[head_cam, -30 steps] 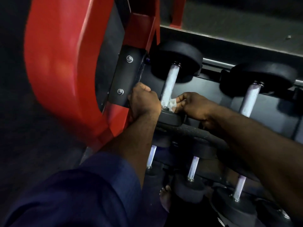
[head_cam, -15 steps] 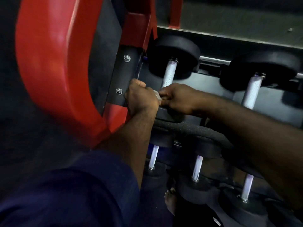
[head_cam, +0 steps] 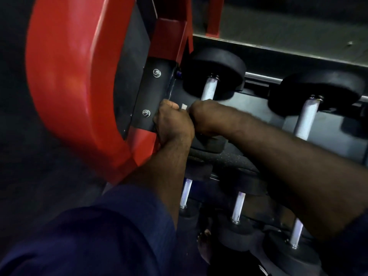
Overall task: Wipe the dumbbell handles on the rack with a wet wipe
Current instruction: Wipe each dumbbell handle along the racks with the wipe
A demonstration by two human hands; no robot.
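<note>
Dumbbell rack (head_cam: 298, 54), with its big red end frame (head_cam: 79, 86) on the left, fills most of the view, and black dumbbells lie on it in an upper row and a lower row. The first dumbbell of the upper row (head_cam: 215, 70) is next to the red frame, and its pale handle (head_cam: 208, 90) runs with the long axis from far to near, a little tilted; only the far part of the handle shows, because both hands cover the near part. The right hand (head_cam: 207, 118) is closed around the handle from the right side, and the left hand (head_cam: 173, 124) is closed just beside it on the left, touching it. Between the two hands a small white corner of the wet wipe (head_cam: 184, 106) sticks out; which hand pinches it I cannot tell. The free handle lies straight beyond the fingers, toward the far head, so I judge the next stroke should slide along this axis away from the person. The second dumbbell's handle (head_cam: 307, 118) is to the right, nearer to the right hand.
</note>
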